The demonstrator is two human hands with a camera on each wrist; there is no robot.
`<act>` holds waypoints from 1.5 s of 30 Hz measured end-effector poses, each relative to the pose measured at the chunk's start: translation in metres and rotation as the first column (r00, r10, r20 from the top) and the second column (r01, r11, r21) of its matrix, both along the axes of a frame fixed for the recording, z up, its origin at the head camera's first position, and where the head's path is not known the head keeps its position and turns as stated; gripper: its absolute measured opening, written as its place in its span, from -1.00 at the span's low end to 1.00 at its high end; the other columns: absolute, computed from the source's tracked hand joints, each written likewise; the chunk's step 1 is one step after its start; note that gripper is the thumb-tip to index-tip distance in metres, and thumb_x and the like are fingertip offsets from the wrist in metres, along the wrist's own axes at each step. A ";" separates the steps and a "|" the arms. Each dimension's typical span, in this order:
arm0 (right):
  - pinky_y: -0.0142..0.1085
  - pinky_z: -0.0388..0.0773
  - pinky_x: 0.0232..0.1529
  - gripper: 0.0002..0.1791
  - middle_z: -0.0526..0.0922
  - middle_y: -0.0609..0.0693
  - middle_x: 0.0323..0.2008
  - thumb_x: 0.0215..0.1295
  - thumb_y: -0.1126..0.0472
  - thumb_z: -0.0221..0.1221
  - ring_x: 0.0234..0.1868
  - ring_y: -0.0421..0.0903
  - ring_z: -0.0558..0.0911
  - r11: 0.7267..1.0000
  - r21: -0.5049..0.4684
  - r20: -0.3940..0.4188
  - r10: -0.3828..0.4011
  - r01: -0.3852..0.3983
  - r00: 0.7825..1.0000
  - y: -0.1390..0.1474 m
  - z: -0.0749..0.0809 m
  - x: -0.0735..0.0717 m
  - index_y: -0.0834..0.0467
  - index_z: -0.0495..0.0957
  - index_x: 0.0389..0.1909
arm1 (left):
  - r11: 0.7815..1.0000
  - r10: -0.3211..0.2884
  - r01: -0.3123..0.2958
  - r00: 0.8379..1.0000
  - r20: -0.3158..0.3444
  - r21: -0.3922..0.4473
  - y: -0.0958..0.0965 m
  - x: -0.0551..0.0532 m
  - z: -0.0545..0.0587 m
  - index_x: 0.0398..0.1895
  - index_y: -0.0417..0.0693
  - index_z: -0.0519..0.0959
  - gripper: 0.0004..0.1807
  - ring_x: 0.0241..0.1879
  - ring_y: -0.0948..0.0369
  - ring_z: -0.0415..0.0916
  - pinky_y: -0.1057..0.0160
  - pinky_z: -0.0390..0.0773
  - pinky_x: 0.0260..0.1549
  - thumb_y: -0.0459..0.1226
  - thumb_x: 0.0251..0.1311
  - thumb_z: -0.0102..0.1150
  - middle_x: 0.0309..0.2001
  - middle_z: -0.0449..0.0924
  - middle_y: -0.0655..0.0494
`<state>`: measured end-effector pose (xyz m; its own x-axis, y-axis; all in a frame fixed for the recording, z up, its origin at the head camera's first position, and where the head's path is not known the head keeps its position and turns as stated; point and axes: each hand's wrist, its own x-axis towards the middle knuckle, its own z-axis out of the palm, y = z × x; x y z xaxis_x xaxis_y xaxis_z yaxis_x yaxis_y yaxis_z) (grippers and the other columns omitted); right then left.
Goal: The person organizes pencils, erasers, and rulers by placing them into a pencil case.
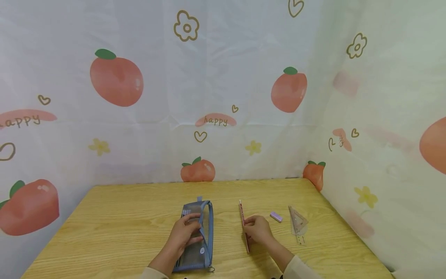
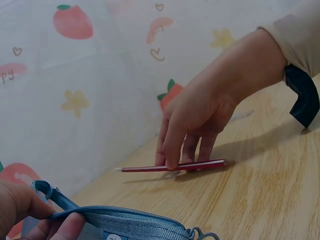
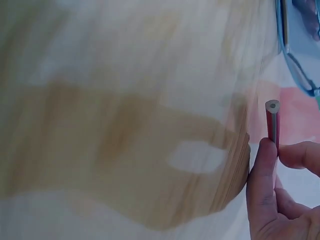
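A blue-grey mesh pencil case (image 1: pixel 189 256) lies on the table with its zipped side parted. My left hand (image 1: pixel 184 233) pinches the edge of its opening, as the left wrist view also shows on the case (image 2: pixel 137 220). To the right, my right hand (image 1: pixel 258 230) holds a red striped pencil (image 1: pixel 242 211) between thumb and fingers. In the left wrist view the pencil (image 2: pixel 142 169) is nearly level, just above the wood. The right wrist view shows one flat, unsharpened end of the pencil (image 3: pixel 273 120). What lies inside the case is unclear.
Right of my right hand, a purple eraser (image 1: pixel 276 217) lies on the wooden table (image 1: pixel 122 221). Beyond it is a clear set square (image 1: pixel 298 221), with a clear ruler (image 1: pixel 301 239) partly under it. A printed curtain (image 1: pixel 223 77) borders the table's back and right.
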<state>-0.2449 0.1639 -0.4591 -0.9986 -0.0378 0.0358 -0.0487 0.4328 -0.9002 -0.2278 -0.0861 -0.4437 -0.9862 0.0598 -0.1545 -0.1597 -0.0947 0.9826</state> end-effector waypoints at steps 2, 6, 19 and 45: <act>-0.29 0.59 -0.67 -0.74 0.55 0.05 -0.51 -0.05 0.44 0.11 -0.62 -0.15 0.53 1.000 -0.010 0.007 0.011 -0.011 1.000 -0.004 0.000 0.002 0.45 0.50 -0.26 | 1.000 0.002 -0.002 1.000 0.000 -0.004 0.000 0.001 0.000 0.15 -0.30 0.31 -0.50 -0.33 0.14 0.48 0.15 0.64 -0.40 -0.42 0.06 0.01 -0.18 0.44 -0.12; -0.28 0.59 -0.67 -0.72 0.55 0.05 -0.51 -0.06 0.45 0.11 -0.62 -0.15 0.53 0.997 -0.062 0.028 0.037 -0.036 0.999 -0.014 -0.001 0.005 0.45 0.50 -0.25 | 1.000 0.000 0.000 1.000 0.006 -0.010 0.000 0.001 0.001 0.15 -0.28 0.32 -0.50 -0.31 0.14 0.48 0.16 0.63 -0.39 -0.41 0.05 0.00 -0.15 0.44 -0.14; -0.24 0.60 -0.67 -0.71 0.55 0.08 -0.52 -0.08 0.47 0.10 -0.64 -0.15 0.53 0.987 -0.145 0.058 0.077 -0.068 0.995 -0.037 0.003 0.012 0.46 0.47 -0.24 | 1.000 -0.009 0.009 1.000 -0.003 -0.001 -0.001 0.002 0.003 0.15 -0.29 0.31 -0.51 -0.28 0.11 0.48 0.15 0.63 -0.36 -0.42 0.07 -0.01 -0.12 0.44 -0.17; -0.16 0.60 -0.65 -0.68 0.50 0.09 -0.51 -0.21 0.53 0.08 -0.67 -0.15 0.49 0.952 -0.276 0.105 0.168 -0.134 0.980 -0.075 0.011 0.030 0.41 0.46 -0.29 | 1.000 0.000 0.001 1.000 -0.019 0.021 0.002 0.002 0.000 0.14 -0.31 0.31 -0.49 -0.29 0.11 0.49 0.13 0.63 -0.39 -0.41 0.04 0.02 -0.16 0.45 -0.17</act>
<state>-0.2150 0.0891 -0.4483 -0.9789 -0.1950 -0.0602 0.0260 0.1734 -0.9845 -0.2254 -0.0842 -0.4441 -0.9889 0.0634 -0.1341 -0.1408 -0.1156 0.9833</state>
